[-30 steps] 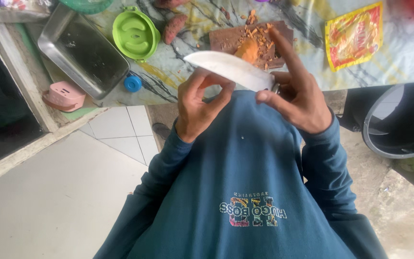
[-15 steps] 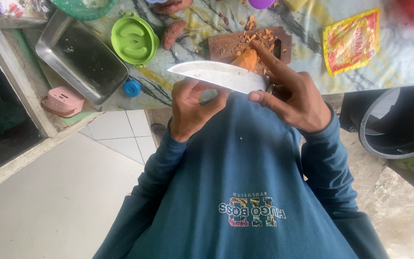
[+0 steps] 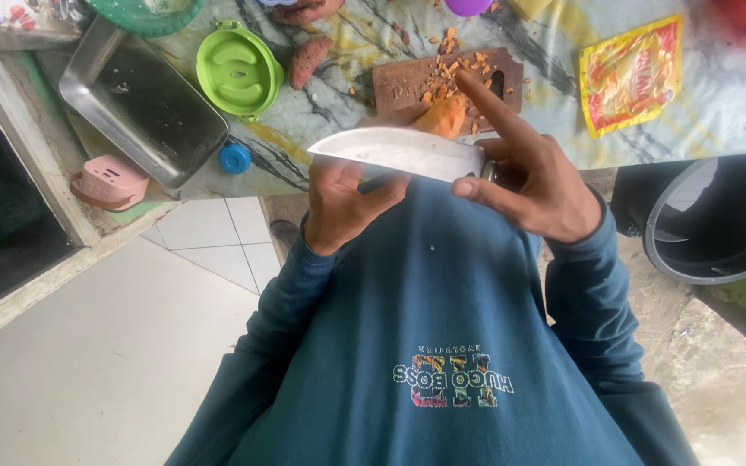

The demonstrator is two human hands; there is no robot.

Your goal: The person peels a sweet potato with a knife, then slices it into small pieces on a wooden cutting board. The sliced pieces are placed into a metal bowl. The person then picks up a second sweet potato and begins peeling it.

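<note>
Knife (image 3: 399, 154) position is what has changed. A second ago the blade sat higher, with its tip lifted toward 10 o'clock. Now it has dropped a little and levelled off, held in the air in front of the chest, on the near side of the desk (image 3: 736, 95) edge and not over the work.

The long axis runs almost straight from 3 to 9 o'clock. The tip points to 9 and the handle is buried in the right hand (image 3: 533, 190) at the 3 o'clock end. The broad pale flat of the blade faces the camera.

The right hand's lower fingers wrap the handle, while its index finger (image 3: 489, 108) stands straight out toward 11 o'clock, free of the blade. The left hand (image 3: 347, 207) has come up from 6 o'clock under the mid-blade, its thumb (image 3: 383, 192) against the lower edge and the other fingers curled up behind the steel. It looks like a light pinch, though the far side is hidden. I judge the blade is being handled or wiped, not cutting.

Just past the blade at 12 o'clock lies a peeled orange piece (image 3: 444, 116) at the near edge of the brown cutting board (image 3: 399, 82), among orange scraps (I cannot tell whether any finger touches it). A metal tray (image 3: 144, 108) and a green lidded box (image 3: 239, 69) sit toward 10 o'clock.
</note>
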